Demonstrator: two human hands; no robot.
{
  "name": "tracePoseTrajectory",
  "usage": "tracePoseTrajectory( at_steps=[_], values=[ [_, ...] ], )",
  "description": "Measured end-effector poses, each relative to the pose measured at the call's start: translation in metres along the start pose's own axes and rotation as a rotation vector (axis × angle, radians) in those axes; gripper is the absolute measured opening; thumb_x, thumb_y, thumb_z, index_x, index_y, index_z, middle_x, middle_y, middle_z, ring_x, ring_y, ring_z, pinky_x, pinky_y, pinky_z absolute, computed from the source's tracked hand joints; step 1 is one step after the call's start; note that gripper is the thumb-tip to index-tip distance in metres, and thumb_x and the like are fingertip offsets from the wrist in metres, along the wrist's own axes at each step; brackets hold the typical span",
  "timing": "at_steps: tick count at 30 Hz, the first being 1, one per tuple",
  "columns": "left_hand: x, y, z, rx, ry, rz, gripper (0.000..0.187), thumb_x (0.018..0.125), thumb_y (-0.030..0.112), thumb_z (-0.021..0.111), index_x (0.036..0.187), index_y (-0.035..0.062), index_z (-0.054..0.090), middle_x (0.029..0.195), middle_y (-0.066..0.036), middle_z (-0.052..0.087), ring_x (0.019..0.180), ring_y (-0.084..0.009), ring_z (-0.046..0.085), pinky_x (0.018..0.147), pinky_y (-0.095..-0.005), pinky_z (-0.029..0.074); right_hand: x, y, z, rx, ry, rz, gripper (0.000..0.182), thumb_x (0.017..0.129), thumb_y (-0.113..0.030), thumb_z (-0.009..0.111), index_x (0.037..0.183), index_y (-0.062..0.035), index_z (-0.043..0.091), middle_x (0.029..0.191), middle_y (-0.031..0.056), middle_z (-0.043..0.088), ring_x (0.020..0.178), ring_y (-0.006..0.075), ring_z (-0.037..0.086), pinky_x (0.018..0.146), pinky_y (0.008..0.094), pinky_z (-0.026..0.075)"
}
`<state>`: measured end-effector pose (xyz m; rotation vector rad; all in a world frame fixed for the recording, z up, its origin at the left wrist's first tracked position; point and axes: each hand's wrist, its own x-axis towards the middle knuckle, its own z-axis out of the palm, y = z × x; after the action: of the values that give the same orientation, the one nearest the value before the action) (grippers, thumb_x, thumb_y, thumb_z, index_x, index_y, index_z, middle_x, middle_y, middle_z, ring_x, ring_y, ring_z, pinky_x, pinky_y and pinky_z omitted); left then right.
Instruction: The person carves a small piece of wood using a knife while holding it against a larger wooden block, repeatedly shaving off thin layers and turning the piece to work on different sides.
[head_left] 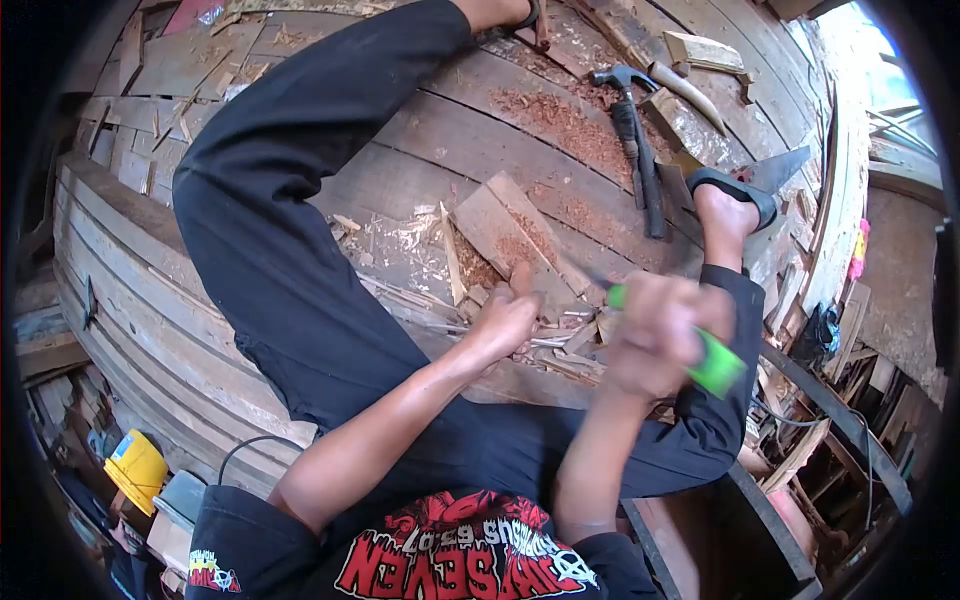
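My left hand (506, 318) is closed round a small reddish-brown piece of wood (522, 279), whose end sticks up past my fingers. Beneath it lies a flat wooden board (497, 215) strewn with reddish shavings. My right hand (668, 325), smeared by motion, grips the green handle (718, 368) of a tool. Its thin dark blade points left toward the wood piece, apart from it; the blur hides what kind of tool it is.
A claw hammer (625, 100) lies on the plank floor (420, 140), near a curved wooden piece (688, 95) and a saw blade (780, 168). My sandalled foot (728, 212) is at right. A yellow container (137, 468) stands at lower left. Wood scraps and shavings lie around.
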<state>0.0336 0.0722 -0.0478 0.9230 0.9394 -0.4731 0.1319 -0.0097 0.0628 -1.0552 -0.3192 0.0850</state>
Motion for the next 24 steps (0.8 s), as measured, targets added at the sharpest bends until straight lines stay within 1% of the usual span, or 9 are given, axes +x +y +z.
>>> tracePoseTrajectory(
  at_steps=[2, 5, 9, 10, 12, 14, 22, 23, 24],
  values=[
    [-0.012, 0.013, 0.001, -0.065, -0.031, -0.047, 0.029, 0.095, 0.026, 0.050, 0.078, 0.0014, 0.051, 0.057, -0.004, 0.048, 0.039, -0.0134, 0.043, 0.036, -0.0320, 0.033, -0.039, 0.069, -0.024, -0.384, -0.039, 0.043, 0.023, 0.088, -0.001, 0.057, 0.075, -0.0088, 0.039, 0.061, -0.0017, 0.040, 0.048, 0.0070, 0.037, 0.043, 0.0250, 0.029],
    [-0.022, 0.022, 0.004, 0.002, -0.018, -0.023, 0.026, 0.096, 0.026, 0.048, 0.083, 0.0029, 0.049, 0.058, -0.004, 0.048, 0.039, -0.0130, 0.041, 0.036, -0.0315, 0.033, -0.021, 0.048, -0.021, -0.417, -0.132, -0.047, 0.028, 0.087, 0.001, 0.058, 0.073, -0.0084, 0.036, 0.061, -0.0009, 0.039, 0.048, 0.0061, 0.035, 0.044, 0.0236, 0.030],
    [-0.011, 0.005, 0.001, -0.147, -0.038, -0.119, 0.023, 0.095, 0.026, 0.048, 0.089, 0.0042, 0.049, 0.063, -0.003, 0.048, 0.043, -0.0122, 0.038, 0.038, -0.0290, 0.031, 0.000, -0.007, 0.001, 0.010, -0.034, -0.101, 0.029, 0.084, -0.001, 0.064, 0.070, -0.0077, 0.039, 0.061, 0.0025, 0.047, 0.048, 0.0089, 0.042, 0.042, 0.0272, 0.032],
    [-0.011, 0.005, 0.001, -0.159, -0.073, -0.155, 0.025, 0.099, 0.029, 0.044, 0.093, 0.0056, 0.050, 0.065, -0.002, 0.049, 0.044, -0.0106, 0.036, 0.039, -0.0274, 0.031, 0.002, -0.005, 0.004, -0.097, -0.141, -0.167, 0.025, 0.088, -0.004, 0.057, 0.075, -0.0109, 0.036, 0.056, -0.0040, 0.039, 0.044, 0.0078, 0.035, 0.044, 0.0256, 0.029],
    [-0.012, 0.011, -0.001, -0.171, -0.108, -0.138, 0.027, 0.101, 0.031, 0.041, 0.093, 0.0067, 0.051, 0.065, -0.001, 0.049, 0.043, -0.0095, 0.036, 0.039, -0.0272, 0.031, -0.021, 0.028, -0.010, -0.276, -0.031, -0.067, 0.026, 0.087, -0.004, 0.059, 0.076, -0.0100, 0.036, 0.058, -0.0014, 0.040, 0.049, 0.0074, 0.037, 0.045, 0.0264, 0.029],
    [-0.014, 0.013, -0.002, -0.210, -0.146, -0.079, 0.032, 0.104, 0.034, 0.037, 0.094, 0.0085, 0.053, 0.065, 0.000, 0.050, 0.043, -0.0081, 0.036, 0.040, -0.0274, 0.031, -0.040, 0.073, -0.030, -0.478, -0.260, -0.042, 0.028, 0.086, -0.003, 0.060, 0.074, -0.0093, 0.036, 0.061, -0.0003, 0.040, 0.051, 0.0072, 0.037, 0.044, 0.0262, 0.028],
    [-0.015, 0.028, -0.005, -0.502, -0.096, -0.298, 0.018, 0.091, 0.028, 0.045, 0.083, 0.0116, 0.048, 0.065, 0.001, 0.044, 0.045, -0.0084, 0.038, 0.042, -0.0255, 0.032, -0.005, 0.001, 0.010, 0.016, 0.021, -0.070, 0.028, 0.083, 0.000, 0.063, 0.069, -0.0054, 0.039, 0.059, 0.0024, 0.043, 0.048, 0.0095, 0.040, 0.043, 0.0264, 0.031],
    [-0.013, 0.026, -0.007, -0.525, -0.139, -0.287, 0.018, 0.091, 0.028, 0.046, 0.084, 0.0112, 0.047, 0.067, 0.000, 0.046, 0.046, -0.0088, 0.039, 0.044, -0.0263, 0.033, -0.014, 0.016, 0.001, -0.031, 0.066, -0.024, 0.029, 0.083, -0.002, 0.064, 0.067, -0.0055, 0.040, 0.060, 0.0033, 0.048, 0.047, 0.0107, 0.044, 0.044, 0.0266, 0.033],
    [-0.009, 0.021, -0.013, -0.549, -0.180, -0.281, 0.017, 0.090, 0.027, 0.047, 0.085, 0.0107, 0.047, 0.069, 0.000, 0.047, 0.048, -0.0092, 0.040, 0.045, -0.0271, 0.034, -0.024, 0.047, -0.021, -0.662, -0.026, -0.215, 0.030, 0.083, -0.004, 0.065, 0.064, -0.0055, 0.042, 0.064, 0.0037, 0.054, 0.048, 0.0119, 0.047, 0.045, 0.0270, 0.036]
  ],
)
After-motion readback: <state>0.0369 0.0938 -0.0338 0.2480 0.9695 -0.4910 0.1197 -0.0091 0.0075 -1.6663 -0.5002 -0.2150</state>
